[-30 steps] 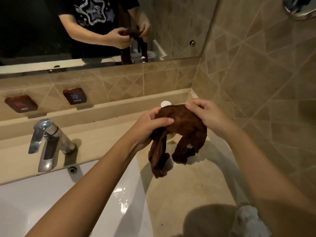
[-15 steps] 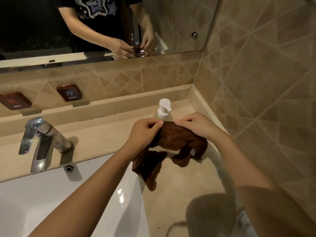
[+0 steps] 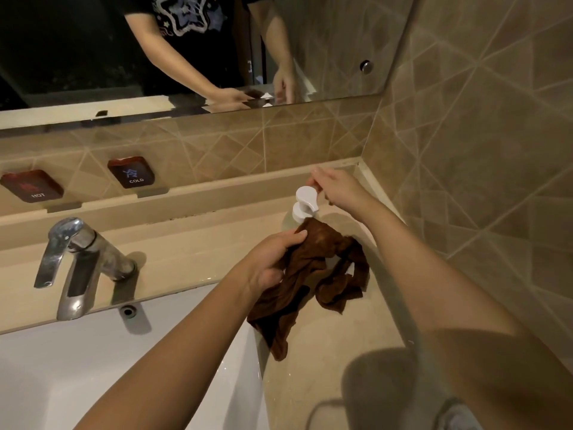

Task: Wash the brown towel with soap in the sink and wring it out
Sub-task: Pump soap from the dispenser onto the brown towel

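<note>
The brown towel (image 3: 313, 274) hangs bunched over the beige counter at the sink's right edge. My left hand (image 3: 273, 259) grips its upper part and holds it just under the spout of the white soap pump (image 3: 305, 201). My right hand (image 3: 336, 189) is above and behind the pump head, fingers extended, touching its top. The white sink basin (image 3: 93, 367) lies to the lower left, and a corner of the towel dangles over its rim.
A chrome faucet (image 3: 77, 259) stands at the left behind the basin, with HOT (image 3: 31, 186) and COLD (image 3: 131, 172) plates on the tiled wall. A mirror runs above. The tiled side wall (image 3: 480, 181) closes the right side. A pale object (image 3: 455, 414) sits at the bottom right.
My right hand let go of the towel and moved up to the soap pump head. My left hand alone now holds the towel, shifted beneath the pump spout.
</note>
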